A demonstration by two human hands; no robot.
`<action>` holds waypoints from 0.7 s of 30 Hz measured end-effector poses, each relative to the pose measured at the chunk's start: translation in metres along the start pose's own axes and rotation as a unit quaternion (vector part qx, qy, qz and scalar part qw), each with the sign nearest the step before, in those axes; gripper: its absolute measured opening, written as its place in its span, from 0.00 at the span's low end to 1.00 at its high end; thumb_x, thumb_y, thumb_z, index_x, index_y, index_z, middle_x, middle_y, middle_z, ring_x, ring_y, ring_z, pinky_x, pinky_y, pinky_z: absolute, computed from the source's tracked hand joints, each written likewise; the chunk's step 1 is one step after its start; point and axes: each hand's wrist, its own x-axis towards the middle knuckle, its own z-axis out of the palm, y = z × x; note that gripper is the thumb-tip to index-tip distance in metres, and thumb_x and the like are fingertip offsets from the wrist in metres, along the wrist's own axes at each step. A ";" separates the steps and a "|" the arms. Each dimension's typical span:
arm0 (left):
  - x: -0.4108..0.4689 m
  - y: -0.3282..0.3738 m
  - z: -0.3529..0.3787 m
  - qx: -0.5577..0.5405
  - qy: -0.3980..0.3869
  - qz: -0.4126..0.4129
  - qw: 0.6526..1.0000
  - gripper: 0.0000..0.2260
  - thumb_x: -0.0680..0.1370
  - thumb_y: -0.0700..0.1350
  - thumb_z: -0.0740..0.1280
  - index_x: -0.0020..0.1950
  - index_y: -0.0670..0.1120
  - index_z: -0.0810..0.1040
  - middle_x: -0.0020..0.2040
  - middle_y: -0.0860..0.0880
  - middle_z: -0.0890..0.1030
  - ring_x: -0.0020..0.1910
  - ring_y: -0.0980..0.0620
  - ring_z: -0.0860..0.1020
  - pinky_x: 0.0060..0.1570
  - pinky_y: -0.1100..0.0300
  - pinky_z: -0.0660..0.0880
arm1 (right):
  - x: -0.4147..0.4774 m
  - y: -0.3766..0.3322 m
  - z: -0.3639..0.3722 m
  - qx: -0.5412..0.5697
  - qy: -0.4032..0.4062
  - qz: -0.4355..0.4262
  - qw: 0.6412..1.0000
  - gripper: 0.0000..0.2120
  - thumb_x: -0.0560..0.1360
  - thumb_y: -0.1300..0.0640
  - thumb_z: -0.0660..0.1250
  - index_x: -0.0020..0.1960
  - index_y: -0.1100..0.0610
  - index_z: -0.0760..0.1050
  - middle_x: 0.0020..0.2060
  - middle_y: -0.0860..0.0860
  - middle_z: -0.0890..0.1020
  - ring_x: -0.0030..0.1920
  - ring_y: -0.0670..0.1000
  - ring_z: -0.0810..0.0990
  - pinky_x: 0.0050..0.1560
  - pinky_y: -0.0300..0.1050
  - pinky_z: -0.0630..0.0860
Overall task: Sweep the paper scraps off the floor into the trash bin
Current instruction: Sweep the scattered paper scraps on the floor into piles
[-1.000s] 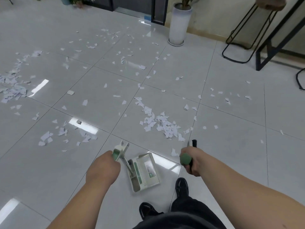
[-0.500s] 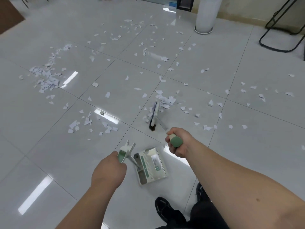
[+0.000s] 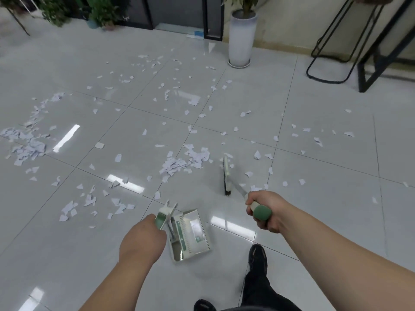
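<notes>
White paper scraps lie scattered over the grey tiled floor, with one dense pile point(image 3: 184, 162) just ahead of me and another pile point(image 3: 28, 144) at the far left. My right hand point(image 3: 263, 211) grips the green handle of a broom whose head point(image 3: 226, 176) rests on the floor right of the middle pile. My left hand point(image 3: 143, 240) holds the green handle of a white dustpan point(image 3: 190, 234), which stands on the floor between my arms. No trash bin is in view.
A tall white planter point(image 3: 241, 39) stands at the far wall. Black metal stool and table legs point(image 3: 336, 55) occupy the far right. Potted plants point(image 3: 98, 12) sit at the far left. My black shoes point(image 3: 257, 258) are beside the dustpan.
The broom head has swung from the middle pile to its right side. The scraps in the pile have bunched to the left. The view has tilted up.
</notes>
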 end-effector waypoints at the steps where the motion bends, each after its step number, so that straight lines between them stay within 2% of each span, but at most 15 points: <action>1: 0.003 0.013 0.000 0.002 0.000 0.007 1.000 0.02 0.76 0.41 0.61 0.44 0.48 0.70 0.39 0.50 0.77 0.37 0.49 0.76 0.33 0.58 0.67 | -0.001 -0.007 -0.015 -0.003 0.013 -0.005 1.000 0.10 0.69 0.65 0.65 0.49 0.56 0.73 0.27 0.55 0.77 0.19 0.49 0.69 0.27 0.34 0.60; 4: 0.014 0.055 0.004 0.009 0.001 0.026 1.000 0.02 0.76 0.41 0.60 0.45 0.48 0.70 0.39 0.51 0.77 0.39 0.48 0.77 0.35 0.57 0.69 | 0.005 -0.026 -0.056 -0.023 0.057 -0.018 0.998 0.09 0.68 0.65 0.66 0.47 0.57 0.75 0.31 0.56 0.78 0.24 0.52 0.71 0.27 0.33 0.61; 7: 0.023 0.099 0.010 0.017 -0.003 0.039 0.999 0.04 0.75 0.41 0.60 0.46 0.49 0.72 0.40 0.51 0.78 0.40 0.48 0.78 0.37 0.57 0.71 | 0.022 -0.041 -0.097 -0.044 0.105 -0.020 0.993 0.12 0.66 0.64 0.66 0.49 0.58 0.76 0.39 0.57 0.78 0.31 0.54 0.71 0.26 0.34 0.64; 10: 0.028 0.137 0.019 0.030 -0.006 0.047 0.998 0.04 0.76 0.42 0.60 0.48 0.49 0.73 0.40 0.51 0.77 0.39 0.49 0.77 0.36 0.58 0.71 | 0.039 -0.053 -0.138 -0.075 0.141 -0.016 0.987 0.13 0.66 0.65 0.66 0.51 0.60 0.76 0.41 0.59 0.77 0.32 0.54 0.71 0.26 0.34 0.65; 12: 0.030 0.158 0.024 0.034 -0.005 0.046 0.998 0.05 0.76 0.42 0.60 0.49 0.49 0.73 0.40 0.51 0.77 0.39 0.48 0.77 0.36 0.58 0.70 | 0.051 -0.059 -0.163 -0.085 0.155 -0.011 0.984 0.11 0.67 0.66 0.65 0.49 0.60 0.75 0.40 0.59 0.76 0.31 0.54 0.69 0.27 0.35 0.64; 16: 0.036 0.193 0.032 0.038 -0.008 0.039 0.999 0.04 0.76 0.42 0.60 0.49 0.48 0.73 0.40 0.50 0.77 0.39 0.48 0.77 0.37 0.57 0.71 | 0.080 -0.063 -0.205 -0.117 0.160 -0.009 0.980 0.04 0.69 0.68 0.64 0.38 0.61 0.70 0.40 0.58 0.73 0.36 0.55 0.69 0.32 0.42 0.64; 19: 0.038 0.213 0.036 0.042 -0.009 0.033 0.999 0.04 0.76 0.41 0.60 0.48 0.48 0.73 0.39 0.50 0.77 0.39 0.48 0.76 0.37 0.57 0.72 | 0.105 -0.058 -0.226 -0.124 0.142 -0.010 0.982 0.04 0.71 0.66 0.67 0.39 0.61 0.73 0.41 0.58 0.76 0.32 0.53 0.72 0.32 0.41 0.71; 21: 0.040 0.223 0.037 0.046 -0.008 0.028 0.999 0.04 0.76 0.41 0.60 0.47 0.48 0.73 0.39 0.49 0.78 0.38 0.48 0.76 0.37 0.57 0.72 | 0.115 -0.057 -0.232 -0.121 0.132 0.005 0.984 0.05 0.71 0.66 0.67 0.39 0.60 0.72 0.42 0.58 0.76 0.30 0.53 0.71 0.30 0.40 0.70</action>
